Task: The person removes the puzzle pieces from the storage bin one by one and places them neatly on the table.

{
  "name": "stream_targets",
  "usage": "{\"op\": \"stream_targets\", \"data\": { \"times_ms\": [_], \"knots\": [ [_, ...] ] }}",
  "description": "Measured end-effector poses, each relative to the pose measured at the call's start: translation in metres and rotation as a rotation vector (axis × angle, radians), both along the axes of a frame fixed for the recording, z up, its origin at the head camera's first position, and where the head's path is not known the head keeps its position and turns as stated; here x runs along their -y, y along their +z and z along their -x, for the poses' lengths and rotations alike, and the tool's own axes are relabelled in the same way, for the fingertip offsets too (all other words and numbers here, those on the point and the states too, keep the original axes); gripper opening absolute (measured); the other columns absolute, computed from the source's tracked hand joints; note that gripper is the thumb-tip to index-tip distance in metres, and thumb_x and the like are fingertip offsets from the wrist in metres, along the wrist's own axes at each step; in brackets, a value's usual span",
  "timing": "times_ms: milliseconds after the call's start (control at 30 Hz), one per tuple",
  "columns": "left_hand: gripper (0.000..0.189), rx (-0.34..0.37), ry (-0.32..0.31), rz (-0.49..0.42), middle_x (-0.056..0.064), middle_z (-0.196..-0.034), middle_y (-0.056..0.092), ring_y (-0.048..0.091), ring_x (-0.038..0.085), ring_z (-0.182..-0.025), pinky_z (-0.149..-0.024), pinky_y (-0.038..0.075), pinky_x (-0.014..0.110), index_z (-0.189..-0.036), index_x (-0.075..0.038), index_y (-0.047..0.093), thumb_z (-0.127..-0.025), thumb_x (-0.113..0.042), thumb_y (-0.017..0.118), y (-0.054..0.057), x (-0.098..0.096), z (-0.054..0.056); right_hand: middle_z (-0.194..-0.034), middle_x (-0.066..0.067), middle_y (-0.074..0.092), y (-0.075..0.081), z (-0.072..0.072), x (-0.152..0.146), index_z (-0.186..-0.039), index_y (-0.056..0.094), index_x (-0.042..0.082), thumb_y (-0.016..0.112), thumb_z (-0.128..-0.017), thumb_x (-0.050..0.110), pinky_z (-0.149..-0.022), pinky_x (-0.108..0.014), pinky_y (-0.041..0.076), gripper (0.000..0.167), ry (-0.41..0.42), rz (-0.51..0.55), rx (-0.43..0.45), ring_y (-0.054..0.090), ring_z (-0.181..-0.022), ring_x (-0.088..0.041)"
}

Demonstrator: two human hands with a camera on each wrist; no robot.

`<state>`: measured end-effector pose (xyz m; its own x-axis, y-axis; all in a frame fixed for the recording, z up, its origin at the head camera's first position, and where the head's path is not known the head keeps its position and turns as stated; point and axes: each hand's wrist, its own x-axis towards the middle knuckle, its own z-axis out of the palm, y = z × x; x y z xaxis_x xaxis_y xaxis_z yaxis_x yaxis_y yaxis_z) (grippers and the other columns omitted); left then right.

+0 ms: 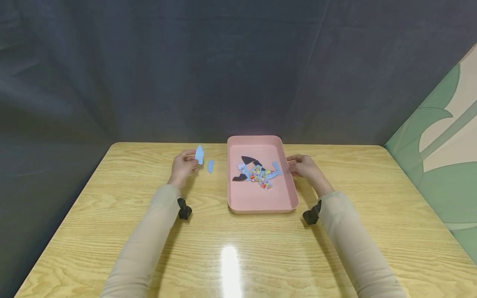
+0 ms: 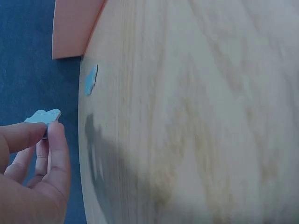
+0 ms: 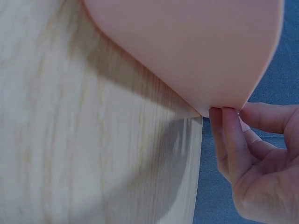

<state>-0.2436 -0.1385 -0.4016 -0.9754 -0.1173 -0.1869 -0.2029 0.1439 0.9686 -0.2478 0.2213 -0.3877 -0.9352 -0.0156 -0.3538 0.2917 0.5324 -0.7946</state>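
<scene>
Between thumb and fingertips, my left hand pinches a light blue flat piece, raised over the table's far left part. A smaller light blue piece lies flat on the wood between that hand and a pink tray. In the left wrist view, the held piece shows a wavy edge. On the other side, my right hand touches the tray's outer right wall with extended fingertips. Inside the tray lie dark pieces, blue pieces and a multicoloured patterned cluster, overlapping one another.
The wooden table ends at a dark curtain behind the tray. A green and beige leaf-patterned panel stands at the right. Both wrists carry small black cameras, on the left and right.
</scene>
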Motion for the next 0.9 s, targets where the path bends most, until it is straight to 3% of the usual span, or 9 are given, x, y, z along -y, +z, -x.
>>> {"op": "stream_targets", "data": {
  "times_ms": [200,367,500,700,900],
  "knots": [
    [0.042,0.029,0.013,0.073,0.004,-0.102,0.054,0.056,0.008,-0.083,-0.073,0.053,0.017,-0.137,-0.002,0.048,-0.094,-0.001,0.051,-0.004,0.007,0.0,-0.137,-0.028,0.046,-0.001,0.0,0.0,-0.14,0.039,-0.006,0.048,-0.094,0.004,-0.101,-0.038,0.05,0.048,-0.001,0.015,-0.006,0.056,-0.114,-0.029],
    [0.042,0.056,0.041,0.07,0.006,-0.102,0.055,0.056,0.005,-0.075,-0.066,0.051,0.014,-0.135,-0.001,0.05,-0.093,0.0,0.051,-0.009,0.01,0.003,-0.136,-0.028,0.047,-0.001,-0.001,-0.001,-0.14,0.039,-0.006,0.048,-0.094,0.004,-0.096,-0.032,0.053,0.047,0.003,0.015,-0.016,0.056,-0.114,-0.029],
    [0.042,0.072,0.049,0.065,0.014,-0.112,0.057,0.056,0.005,-0.074,-0.065,0.05,0.014,-0.134,0.001,0.05,-0.093,0.002,0.051,-0.012,0.012,0.002,-0.136,-0.028,0.047,0.0,-0.002,0.0,-0.14,0.04,-0.006,0.048,-0.094,0.004,-0.091,-0.027,0.054,0.047,-0.002,0.019,-0.014,0.056,-0.115,-0.03],
    [0.04,0.066,0.056,0.077,0.018,-0.115,0.058,0.055,0.005,-0.072,-0.061,0.047,0.014,-0.132,0.003,0.052,-0.092,0.001,0.051,-0.015,0.01,0.001,-0.137,-0.027,0.047,0.001,-0.003,0.001,-0.14,0.039,-0.006,0.048,-0.095,0.005,-0.099,-0.034,0.052,0.047,-0.004,0.024,-0.007,0.055,-0.118,-0.031],
    [0.038,0.051,0.074,0.158,0.022,-0.117,0.061,0.055,0.003,-0.067,-0.059,0.047,0.013,-0.128,0.004,0.055,-0.09,-0.001,0.052,-0.015,0.006,0.0,-0.136,-0.027,0.046,0.002,-0.004,0.001,-0.14,0.038,-0.006,0.048,-0.095,0.005,-0.099,-0.035,0.052,0.048,-0.003,0.024,-0.005,0.055,-0.116,-0.03]
  ]
}}
